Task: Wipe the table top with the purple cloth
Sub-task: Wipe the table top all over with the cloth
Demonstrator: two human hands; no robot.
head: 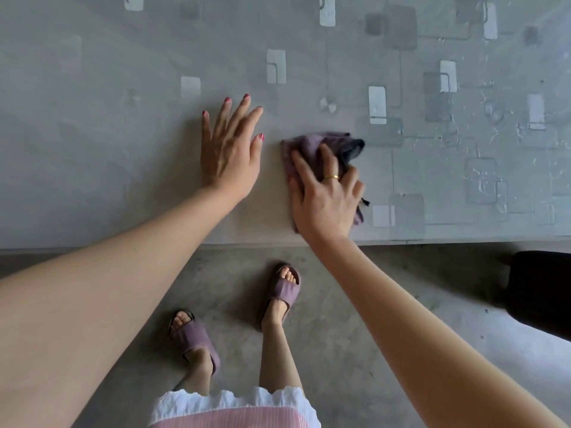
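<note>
While pressing the purple cloth onto the table top near its edge with right hand, resting left hand flat, fingers spread wide.

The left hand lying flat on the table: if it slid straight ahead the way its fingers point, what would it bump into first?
Nothing, as far as the picture shows. The left hand points away across the bare table top, clear of the purple cloth beside it.
</note>
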